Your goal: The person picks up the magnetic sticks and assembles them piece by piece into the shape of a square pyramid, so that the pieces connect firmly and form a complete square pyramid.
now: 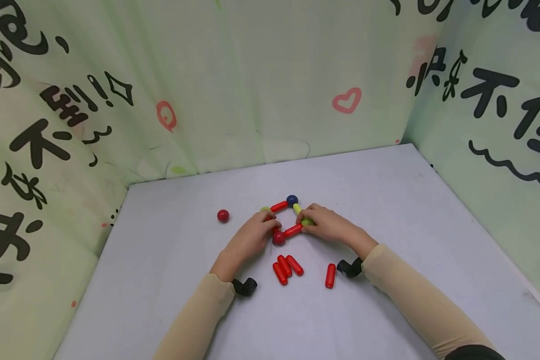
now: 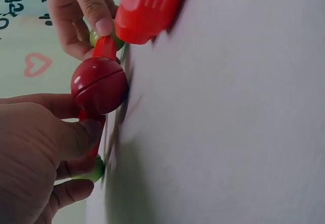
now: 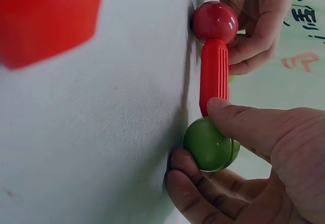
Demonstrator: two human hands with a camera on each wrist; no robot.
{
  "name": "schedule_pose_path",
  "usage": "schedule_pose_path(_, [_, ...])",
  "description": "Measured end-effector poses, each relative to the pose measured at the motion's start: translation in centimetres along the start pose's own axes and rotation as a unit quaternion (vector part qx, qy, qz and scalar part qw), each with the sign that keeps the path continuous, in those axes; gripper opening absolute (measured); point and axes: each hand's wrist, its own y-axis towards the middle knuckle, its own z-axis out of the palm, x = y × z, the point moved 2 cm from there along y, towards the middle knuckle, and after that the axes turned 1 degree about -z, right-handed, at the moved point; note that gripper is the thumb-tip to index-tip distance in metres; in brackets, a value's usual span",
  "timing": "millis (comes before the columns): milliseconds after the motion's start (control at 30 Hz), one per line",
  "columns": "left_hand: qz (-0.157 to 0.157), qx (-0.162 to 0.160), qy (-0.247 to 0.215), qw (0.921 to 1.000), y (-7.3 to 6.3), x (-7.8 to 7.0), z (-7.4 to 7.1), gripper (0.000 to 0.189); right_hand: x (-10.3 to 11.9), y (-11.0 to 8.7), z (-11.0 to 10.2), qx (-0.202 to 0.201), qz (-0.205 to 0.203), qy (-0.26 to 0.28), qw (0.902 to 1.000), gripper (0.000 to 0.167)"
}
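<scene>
Rods and balls form a four-sided frame on the table. Its near corner is a red ball (image 1: 279,237), its far corner a blue ball (image 1: 292,200). My left hand (image 1: 252,236) pinches the left side's red rod (image 2: 98,147) between thumb and fingers, just behind the red ball; a green ball (image 2: 93,171) is at that rod's other end, partly hidden by fingers. My right hand (image 1: 330,224) grips the right corner's green ball (image 3: 209,145), its thumb at the end of the near red rod (image 3: 215,74). A yellow rod (image 1: 297,208) runs from there to the blue ball.
A loose red ball (image 1: 223,216) lies to the left of the frame. Three red rods (image 1: 284,268) lie together in front of it, and another red rod (image 1: 330,276) sits nearer the right wrist. Cloth walls (image 1: 261,90) with lettering stand behind the table (image 1: 171,300) and at its sides.
</scene>
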Motion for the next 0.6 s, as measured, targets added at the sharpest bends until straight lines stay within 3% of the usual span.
schedule_pose_path(233, [-0.001,-0.004,-0.041,0.9992,-0.4,0.2,-0.3,0.030,0.0,0.1,0.2,-0.003,-0.005,0.002,1.0000,0.020])
schedule_pose_path(367, [-0.005,0.005,-0.062,0.9981,-0.8,0.1,-0.7,0.031,0.2,-0.2,0.0,-0.005,0.001,0.003,1.0000,0.036])
schedule_pose_path(467, [-0.011,0.013,-0.061,0.9980,-1.2,0.1,-0.9,0.036,0.5,-0.9,-0.6,-0.014,0.028,0.008,0.9995,0.044])
schedule_pose_path(600, [-0.021,0.015,-0.055,0.9982,-1.6,0.3,-1.1,0.034,0.7,-2.5,-1.4,0.002,0.091,-0.001,0.9958,0.034])
